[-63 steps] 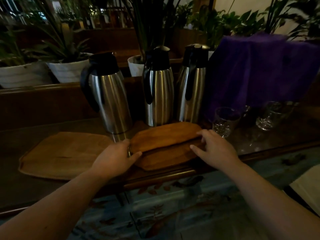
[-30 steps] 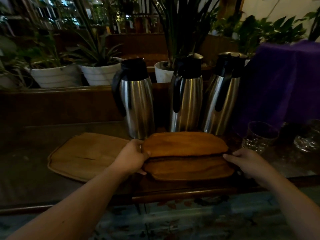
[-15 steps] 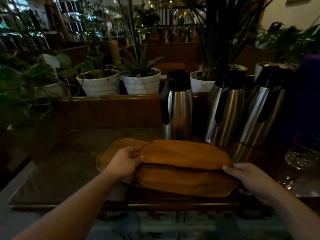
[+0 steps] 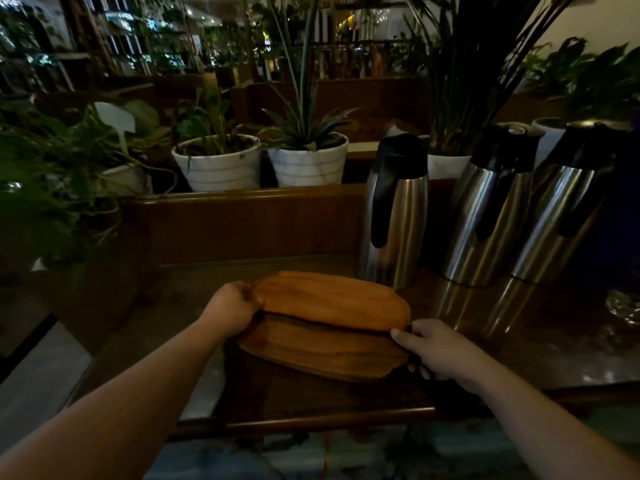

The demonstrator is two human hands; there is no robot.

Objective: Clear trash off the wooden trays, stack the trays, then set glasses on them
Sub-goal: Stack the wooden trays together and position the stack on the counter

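Note:
Two wooden trays are stacked at the front of the dark counter, the upper tray point(image 4: 329, 299) lying on the lower tray point(image 4: 322, 355). My left hand point(image 4: 230, 311) grips the stack's left end and my right hand point(image 4: 436, 351) grips its right end, fingers under the edge. No trash shows on the trays. The larger flat tray seen earlier on the left is out of sight; I cannot tell whether it lies under the stack. One glass point(image 4: 623, 306) is partly visible at the far right edge of the counter.
Three steel thermos jugs point(image 4: 394, 216) stand close behind and to the right of the trays. White plant pots point(image 4: 218, 168) sit on the ledge behind the wooden back rail point(image 4: 242, 199). The counter's front edge point(image 4: 311, 420) is just below the stack.
Both hands have carried the two stacked trays leftward along the counter, over where the larger flat tray lay. That tray and most of the glasses have dropped out of sight.

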